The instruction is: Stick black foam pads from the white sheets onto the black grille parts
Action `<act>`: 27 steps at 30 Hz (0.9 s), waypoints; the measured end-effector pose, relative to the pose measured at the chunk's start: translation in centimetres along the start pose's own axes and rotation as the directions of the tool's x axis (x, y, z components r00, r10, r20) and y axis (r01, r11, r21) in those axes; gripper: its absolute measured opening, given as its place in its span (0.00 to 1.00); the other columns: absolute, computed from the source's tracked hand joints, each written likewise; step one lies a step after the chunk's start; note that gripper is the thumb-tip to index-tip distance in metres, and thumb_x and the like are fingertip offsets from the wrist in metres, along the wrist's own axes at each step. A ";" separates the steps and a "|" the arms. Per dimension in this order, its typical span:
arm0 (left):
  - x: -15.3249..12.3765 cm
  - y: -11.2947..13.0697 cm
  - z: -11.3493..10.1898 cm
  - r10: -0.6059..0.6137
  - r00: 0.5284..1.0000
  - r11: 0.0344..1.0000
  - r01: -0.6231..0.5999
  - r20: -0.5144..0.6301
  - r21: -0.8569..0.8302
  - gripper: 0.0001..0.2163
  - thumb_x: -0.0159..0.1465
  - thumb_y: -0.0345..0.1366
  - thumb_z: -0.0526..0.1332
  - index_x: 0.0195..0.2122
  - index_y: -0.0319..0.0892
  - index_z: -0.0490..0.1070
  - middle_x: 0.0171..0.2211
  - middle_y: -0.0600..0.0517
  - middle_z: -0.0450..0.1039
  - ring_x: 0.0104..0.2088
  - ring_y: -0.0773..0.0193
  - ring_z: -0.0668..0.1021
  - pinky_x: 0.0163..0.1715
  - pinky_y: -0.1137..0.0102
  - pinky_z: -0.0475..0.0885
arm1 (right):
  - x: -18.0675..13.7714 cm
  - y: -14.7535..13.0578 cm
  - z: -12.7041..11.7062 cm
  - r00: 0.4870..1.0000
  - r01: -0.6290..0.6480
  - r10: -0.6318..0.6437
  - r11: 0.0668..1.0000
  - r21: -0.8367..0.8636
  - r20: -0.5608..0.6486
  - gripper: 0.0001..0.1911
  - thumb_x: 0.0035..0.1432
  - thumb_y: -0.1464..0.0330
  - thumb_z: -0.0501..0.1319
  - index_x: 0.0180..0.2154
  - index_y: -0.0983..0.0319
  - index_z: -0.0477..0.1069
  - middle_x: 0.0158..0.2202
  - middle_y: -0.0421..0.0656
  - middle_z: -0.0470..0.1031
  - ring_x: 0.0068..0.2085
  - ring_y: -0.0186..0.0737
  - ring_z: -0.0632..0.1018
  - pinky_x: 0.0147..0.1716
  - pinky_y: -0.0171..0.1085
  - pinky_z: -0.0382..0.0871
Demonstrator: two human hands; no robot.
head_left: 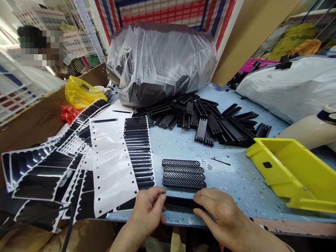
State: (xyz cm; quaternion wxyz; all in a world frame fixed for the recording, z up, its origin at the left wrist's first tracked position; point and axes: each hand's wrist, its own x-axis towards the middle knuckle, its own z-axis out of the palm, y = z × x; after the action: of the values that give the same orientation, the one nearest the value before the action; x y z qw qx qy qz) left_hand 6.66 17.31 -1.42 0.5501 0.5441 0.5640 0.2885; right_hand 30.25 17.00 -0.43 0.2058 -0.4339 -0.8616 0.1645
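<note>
Near the table's front edge, a flat black plastic strip [180, 202] lies level between my hands. My left hand [149, 206] pinches its left end with thumb and finger. The right end sits between the thumb and fingers of my right hand [219, 208]. Just beyond the strip, several black lattice-patterned plastic strips [184, 174] with rounded ends lie side by side. Left of them are sheets of glossy black oblong stickers [139, 150]. On top of these rests a mostly bare white backing sheet [112, 168], with one black sticker [104, 120] near its upper end.
A pile of black plastic parts [202, 119] spreads across the speckled blue table [168, 141], before a large clear plastic bag [162, 66]. A yellow bin [275, 171] stands at right, near a white sack [294, 84]. A yellow bag [81, 92] and a person [68, 68] are at left.
</note>
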 end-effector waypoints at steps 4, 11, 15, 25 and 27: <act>0.3 0.1 0.4 0.040 0.999 0.996 -0.040 -0.009 0.083 0.14 0.59 0.43 0.57 0.34 0.38 0.76 0.18 0.55 0.67 0.15 0.65 0.73 0.17 0.73 0.65 | -0.2 0.1 0.1 1.000 -0.006 0.006 1.000 0.004 0.020 0.11 0.58 0.79 0.57 0.34 0.59 0.73 0.36 0.45 0.79 0.35 0.43 0.79 0.37 0.42 0.73; 1.0 0.6 0.3 -0.003 1.000 0.994 0.003 -0.003 0.108 0.13 0.57 0.44 0.57 0.23 0.41 0.71 0.14 0.57 0.63 0.14 0.65 0.72 0.15 0.73 0.63 | -0.3 0.1 0.4 0.998 -0.005 0.008 0.998 0.056 -0.056 0.10 0.57 0.79 0.57 0.34 0.60 0.74 0.37 0.47 0.78 0.36 0.43 0.79 0.37 0.41 0.74; 0.9 0.6 0.1 -0.010 1.000 0.996 0.010 -0.001 0.087 0.17 0.60 0.48 0.55 0.19 0.43 0.65 0.11 0.58 0.61 0.13 0.67 0.71 0.16 0.74 0.62 | -0.2 0.0 0.5 0.997 0.001 0.005 0.997 0.073 -0.077 0.10 0.57 0.79 0.57 0.33 0.60 0.73 0.36 0.47 0.78 0.35 0.43 0.78 0.35 0.41 0.73; 1.0 -0.1 -0.7 -0.078 0.994 0.978 0.092 0.083 -0.187 0.20 0.59 0.53 0.58 0.36 0.38 0.70 0.20 0.56 0.68 0.16 0.65 0.77 0.12 0.77 0.61 | -0.2 0.4 0.7 0.999 -0.035 0.033 0.994 0.106 0.028 0.08 0.59 0.78 0.58 0.34 0.61 0.73 0.35 0.46 0.76 0.35 0.44 0.77 0.36 0.44 0.73; 0.9 0.1 -0.7 -0.065 0.994 0.990 0.076 0.093 -0.119 0.18 0.58 0.50 0.58 0.36 0.38 0.72 0.20 0.57 0.68 0.16 0.65 0.76 0.13 0.77 0.61 | -0.3 0.5 0.6 0.999 -0.034 0.030 0.994 0.102 0.042 0.08 0.59 0.78 0.58 0.35 0.61 0.73 0.35 0.46 0.76 0.36 0.45 0.77 0.36 0.44 0.73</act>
State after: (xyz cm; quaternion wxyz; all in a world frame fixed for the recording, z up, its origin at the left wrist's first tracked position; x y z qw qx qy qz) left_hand 6.25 18.36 -1.45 0.6170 0.5013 0.5390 0.2783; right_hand 30.42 16.97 -1.25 0.2077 -0.4329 -0.8490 0.2207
